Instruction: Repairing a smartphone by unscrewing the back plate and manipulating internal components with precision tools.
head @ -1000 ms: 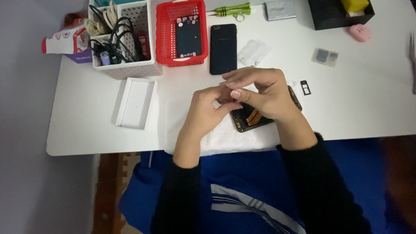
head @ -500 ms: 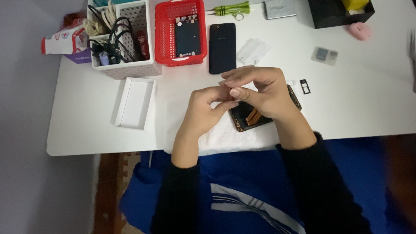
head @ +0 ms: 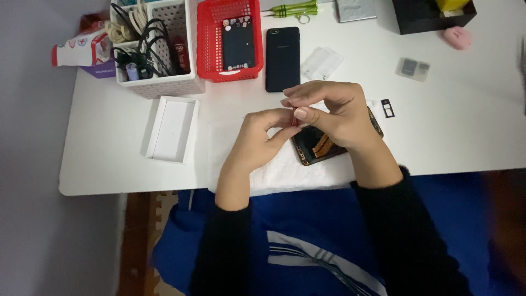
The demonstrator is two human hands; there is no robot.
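Here, counted: two baskets at the far edge, one white basket [head: 164, 66] stuffed with cables and one red basket [head: 230, 44] holding a dark flat panel. One black phone [head: 282, 58] lies face down just right of the red one. One opened phone [head: 329, 143] with orange-brown inner parts showing sits under the hands. One shallow white tray [head: 171, 129] at left, one small black card tray [head: 387, 108] at right, one green-handled tool [head: 290, 9] at the top, one black box [head: 433, 13] in the far right corner.

Surface: white counter [head: 466, 131], with a white cloth [head: 285, 170] spread at the near edge under the opened phone. Grey wall or floor to the left; blue garment below.

Hands: left hand [head: 263, 140] and right hand [head: 334, 112] meet above the opened phone's left end, fingertips drawn together, pinching a tiny reddish piece [head: 295, 121] between them. What that piece is cannot be told. Both wrists angle inward, dark sleeves pushed back at the forearms.
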